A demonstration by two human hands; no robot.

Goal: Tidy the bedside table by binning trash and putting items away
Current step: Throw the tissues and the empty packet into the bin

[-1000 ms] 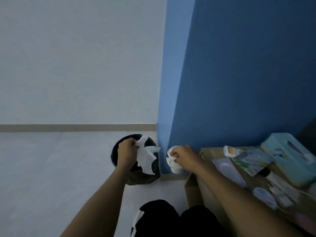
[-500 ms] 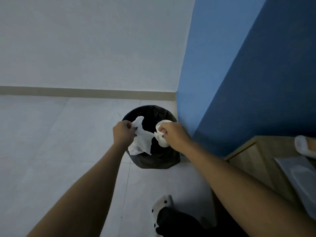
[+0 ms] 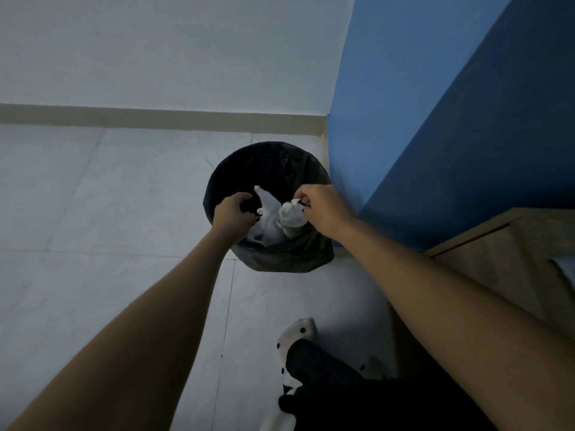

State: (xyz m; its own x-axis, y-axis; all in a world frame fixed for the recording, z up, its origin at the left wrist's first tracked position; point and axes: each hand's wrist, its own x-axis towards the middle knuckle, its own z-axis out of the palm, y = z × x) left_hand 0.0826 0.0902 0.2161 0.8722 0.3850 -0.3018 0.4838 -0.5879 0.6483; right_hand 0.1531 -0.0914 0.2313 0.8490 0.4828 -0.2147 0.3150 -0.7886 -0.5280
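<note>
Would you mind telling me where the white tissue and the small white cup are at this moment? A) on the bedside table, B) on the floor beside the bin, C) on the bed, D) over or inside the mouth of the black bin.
D: the white tissue and the small white cup both show against the dark lining of the black bin, between the left hand and the right hand.

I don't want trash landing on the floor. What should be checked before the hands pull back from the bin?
1. Tissue inside the bin: ok.
2. Cup over the bin mouth: ok.
3. Left hand free of the tissue: ok, its fingers hold nothing.
4. Right hand free of the cup: cannot tell, fingertips are at its rim.
5. Bin upright: ok.
6. Room left in the bin: ok.
</note>
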